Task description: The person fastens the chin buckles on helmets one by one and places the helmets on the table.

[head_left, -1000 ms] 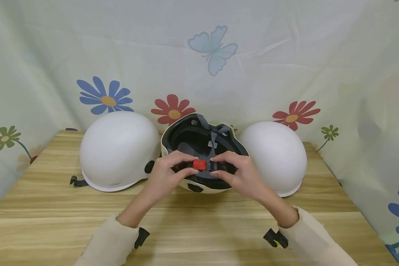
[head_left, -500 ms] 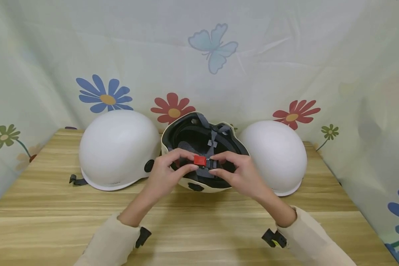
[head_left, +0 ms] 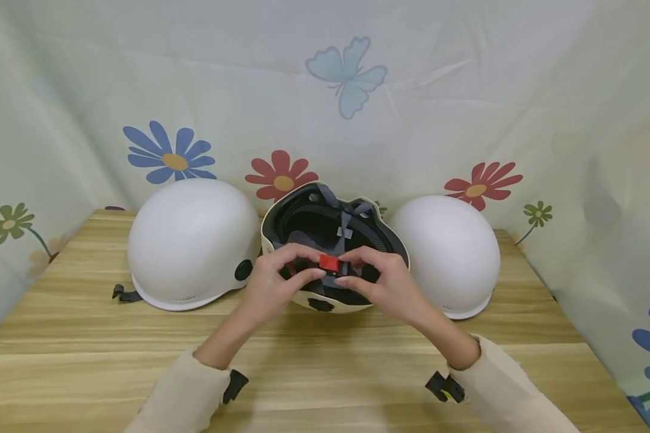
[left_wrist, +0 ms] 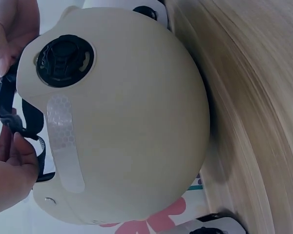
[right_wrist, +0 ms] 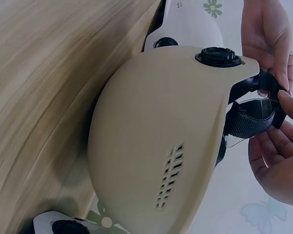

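Closer together than a second ago, the red buckle piece [head_left: 329, 263] and black buckle piece [head_left: 345, 266] now meet, the red one having slid slightly toward three o'clock. From nine o'clock the left hand [head_left: 269, 279] pinches the red half between thumb and forefinger; from three o'clock the right hand [head_left: 386, 279] pinches the black half likewise. Such opposed grips presumably keep both halves in line. They sit toward six o'clock from the middle of the cream helmet's [left_wrist: 122, 117] opening; it lies crown down on the surface [head_left: 314, 373], probably so the straps [head_left: 345, 219] come within easy reach. At nine and three o'clock stand a larger-looking white helmet [head_left: 192, 243] and its white neighbour [head_left: 446, 252], domes up, their insides hidden. Fingertips cover much of the joint, so whether it has latched cannot be told; both wrist views cut the hands off at the frame edge.
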A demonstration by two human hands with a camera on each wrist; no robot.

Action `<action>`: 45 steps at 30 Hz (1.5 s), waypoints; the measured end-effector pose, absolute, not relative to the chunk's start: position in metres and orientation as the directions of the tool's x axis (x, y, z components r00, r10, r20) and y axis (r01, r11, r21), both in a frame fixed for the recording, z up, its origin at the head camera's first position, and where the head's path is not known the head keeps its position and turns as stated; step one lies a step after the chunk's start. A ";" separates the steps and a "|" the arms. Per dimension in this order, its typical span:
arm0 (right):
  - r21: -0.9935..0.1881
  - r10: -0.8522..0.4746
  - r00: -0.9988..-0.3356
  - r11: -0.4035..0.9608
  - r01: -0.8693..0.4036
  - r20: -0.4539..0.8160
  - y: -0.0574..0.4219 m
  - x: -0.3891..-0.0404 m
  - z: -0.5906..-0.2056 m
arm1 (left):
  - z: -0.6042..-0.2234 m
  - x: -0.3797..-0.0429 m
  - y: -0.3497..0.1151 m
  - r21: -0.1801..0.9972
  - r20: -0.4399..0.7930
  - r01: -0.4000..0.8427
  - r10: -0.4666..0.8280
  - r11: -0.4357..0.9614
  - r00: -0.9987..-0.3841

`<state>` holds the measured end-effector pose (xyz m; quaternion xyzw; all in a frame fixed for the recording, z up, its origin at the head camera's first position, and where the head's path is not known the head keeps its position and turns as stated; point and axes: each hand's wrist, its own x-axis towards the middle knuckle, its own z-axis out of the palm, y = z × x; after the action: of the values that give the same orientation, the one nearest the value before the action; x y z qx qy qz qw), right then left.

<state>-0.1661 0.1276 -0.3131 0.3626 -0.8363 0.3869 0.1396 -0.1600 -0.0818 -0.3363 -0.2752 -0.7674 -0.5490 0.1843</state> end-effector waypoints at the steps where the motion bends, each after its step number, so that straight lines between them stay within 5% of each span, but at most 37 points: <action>1: -0.545 -0.498 -0.699 0.440 -0.713 0.513 0.128 -0.167 -0.314 | -0.336 -0.160 -0.082 0.743 0.573 0.616 0.227 0.262 -0.788; 12: -0.554 -0.495 -0.725 0.470 -0.687 0.479 0.146 -0.176 -0.329 | -0.340 -0.160 -0.097 0.705 0.426 0.563 0.377 0.431 -0.822; 20: -0.552 -0.523 -0.715 0.461 -0.695 0.463 0.172 -0.180 -0.343 | -0.353 -0.162 -0.108 0.622 0.458 0.651 0.473 0.436 -0.753; 35: -0.516 -0.639 -0.680 0.470 -0.716 0.361 0.207 -0.177 -0.349 | -0.355 -0.165 -0.121 0.593 0.453 0.673 0.507 0.443 -0.733; 45: -0.479 -0.623 -0.663 0.470 -0.741 0.415 0.202 -0.176 -0.352 | -0.353 -0.163 -0.122 0.570 0.475 0.665 0.466 0.483 -0.746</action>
<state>-0.1763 0.2023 -0.3516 0.4002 -0.8524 0.3238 0.0914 -0.1631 -0.1221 -0.3533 -0.3320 -0.8513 -0.3852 0.1289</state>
